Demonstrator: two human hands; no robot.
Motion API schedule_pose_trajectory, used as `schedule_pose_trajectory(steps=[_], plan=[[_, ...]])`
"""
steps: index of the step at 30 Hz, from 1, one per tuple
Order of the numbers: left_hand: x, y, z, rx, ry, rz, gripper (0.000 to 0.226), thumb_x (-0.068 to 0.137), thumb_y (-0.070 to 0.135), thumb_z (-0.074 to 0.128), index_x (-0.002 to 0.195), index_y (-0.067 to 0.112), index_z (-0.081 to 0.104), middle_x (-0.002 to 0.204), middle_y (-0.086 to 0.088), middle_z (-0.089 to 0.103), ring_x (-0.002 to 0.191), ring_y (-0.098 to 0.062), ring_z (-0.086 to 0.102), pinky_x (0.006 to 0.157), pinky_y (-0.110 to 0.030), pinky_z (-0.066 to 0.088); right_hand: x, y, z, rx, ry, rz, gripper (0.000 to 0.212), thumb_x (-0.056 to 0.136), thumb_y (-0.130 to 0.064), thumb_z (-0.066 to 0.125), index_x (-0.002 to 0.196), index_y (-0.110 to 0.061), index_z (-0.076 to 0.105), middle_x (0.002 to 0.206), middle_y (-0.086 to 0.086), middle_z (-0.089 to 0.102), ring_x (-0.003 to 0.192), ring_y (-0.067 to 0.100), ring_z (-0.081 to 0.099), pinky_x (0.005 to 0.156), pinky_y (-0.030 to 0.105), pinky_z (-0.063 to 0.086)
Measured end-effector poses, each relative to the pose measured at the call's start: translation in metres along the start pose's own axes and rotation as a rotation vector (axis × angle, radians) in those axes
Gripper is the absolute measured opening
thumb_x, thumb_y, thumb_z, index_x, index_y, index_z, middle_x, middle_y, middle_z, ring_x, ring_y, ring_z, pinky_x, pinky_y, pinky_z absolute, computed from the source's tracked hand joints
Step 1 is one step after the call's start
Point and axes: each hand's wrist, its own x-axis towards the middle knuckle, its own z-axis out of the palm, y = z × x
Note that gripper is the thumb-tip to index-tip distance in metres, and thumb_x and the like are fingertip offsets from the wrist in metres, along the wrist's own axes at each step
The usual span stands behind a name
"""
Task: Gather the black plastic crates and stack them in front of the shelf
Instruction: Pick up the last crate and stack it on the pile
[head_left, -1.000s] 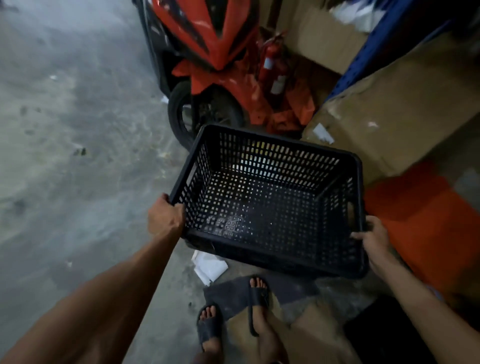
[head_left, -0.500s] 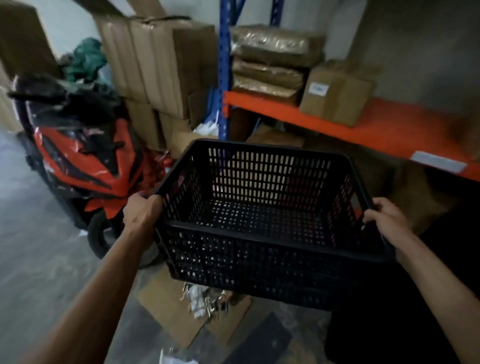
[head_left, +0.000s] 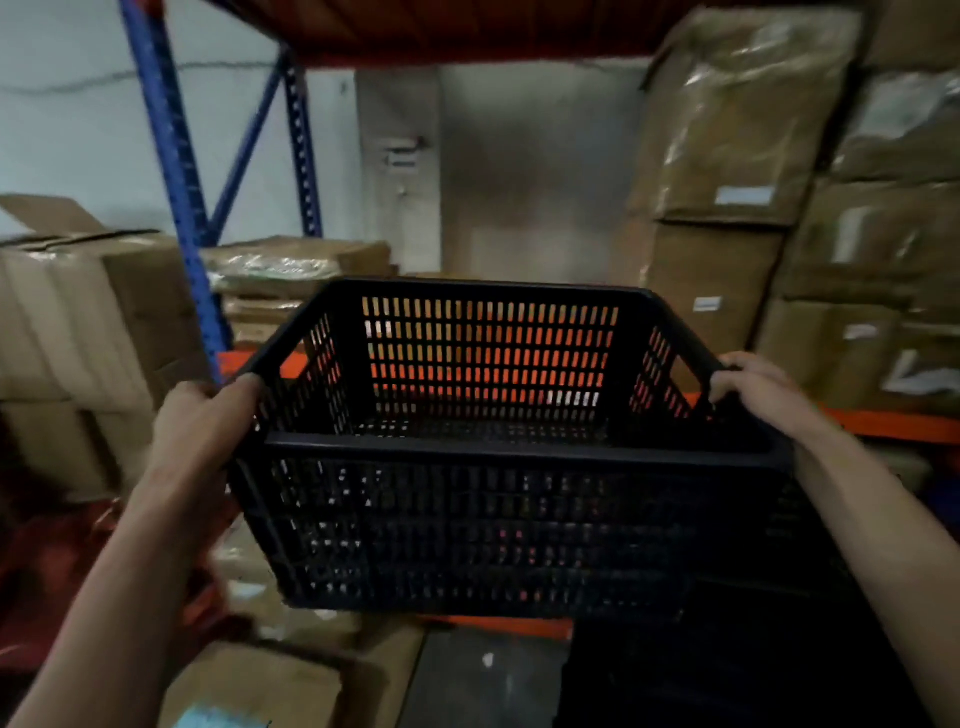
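A steel shelf (head_left: 179, 156), its uprights blue and perforated and its decks orange, filled the background, packed with brown cardboard cartons (head_left: 727, 130) (several wrapped in glossy film, some with white labels). In front of the shelf, held off the floor at about the height of its lower orange deck, was one black plastic crate (head_left: 498, 499), rectangular, empty, its walls and base a grid of narrow slots through which the orange showed. The left hand (head_left: 208, 421) was clenched over the crate's left rim, thumb on top; the right hand (head_left: 758, 387) was curled around the right rim beside a handle opening. Below the crate and to its right sat a dark, indistinct mass (head_left: 727, 665); flattened cardboard (head_left: 260, 680) lay on the floor below the crate's left.
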Motion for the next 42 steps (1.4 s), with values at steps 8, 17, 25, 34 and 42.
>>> schedule_pose_trajectory(steps=[8, 17, 25, 34, 42], plan=[[-0.094, 0.087, 0.104, -0.09, -0.134, 0.092, 0.043, 0.069, 0.042, 0.059, 0.082, 0.002, 0.067, 0.083, -0.018, 0.067, 0.079, -0.035, 0.068, 0.069, -0.045, 0.055, 0.031, 0.046, -0.139, -0.012, 0.108, 0.037, 0.012, 0.072, -0.008, 0.061, 0.062, -0.007, 0.053, 0.07, 0.01, 0.05, 0.07, 0.026, 0.049, 0.06, 0.036, 0.033], [-0.157, 0.126, 0.209, -0.133, -0.242, 0.107, 0.034, 0.083, 0.034, 0.059, 0.09, 0.001, 0.059, 0.089, -0.016, 0.061, 0.078, -0.03, 0.058, 0.074, -0.039, 0.05, 0.029, 0.109, -0.233, -0.021, 0.152, 0.145, 0.007, 0.081, -0.001, 0.054, 0.075, -0.004, 0.052, 0.074, 0.006, 0.049, 0.066, 0.021, 0.048, 0.055, 0.03, 0.035], [-0.186, 0.138, 0.263, -0.129, -0.318, 0.087, 0.06, 0.068, 0.045, 0.06, 0.109, 0.002, 0.063, 0.095, -0.013, 0.069, 0.088, -0.034, 0.067, 0.072, -0.037, 0.055, 0.029, 0.145, -0.285, 0.021, 0.196, 0.218, 0.012, 0.078, -0.001, 0.055, 0.071, -0.01, 0.053, 0.077, 0.01, 0.051, 0.06, 0.022, 0.059, 0.057, 0.033, 0.039], [-0.22, 0.155, 0.317, -0.07, -0.302, 0.076, 0.05, 0.073, 0.043, 0.059, 0.096, -0.001, 0.062, 0.099, -0.02, 0.067, 0.092, -0.037, 0.064, 0.086, -0.045, 0.055, 0.058, 0.182, -0.319, 0.013, 0.236, 0.227, 0.014, 0.079, 0.004, 0.053, 0.082, -0.009, 0.057, 0.076, 0.01, 0.054, 0.057, 0.022, 0.059, 0.049, 0.028, 0.043], [-0.25, 0.165, 0.363, -0.008, -0.251, 0.066, 0.035, 0.087, 0.031, 0.058, 0.102, 0.0, 0.06, 0.096, -0.015, 0.055, 0.092, -0.03, 0.056, 0.079, -0.032, 0.044, 0.122, 0.23, -0.339, -0.083, 0.145, 0.204, 0.038, 0.073, 0.002, 0.055, 0.108, 0.016, 0.057, 0.109, 0.032, 0.056, 0.081, 0.036, 0.053, 0.053, 0.027, 0.04]])
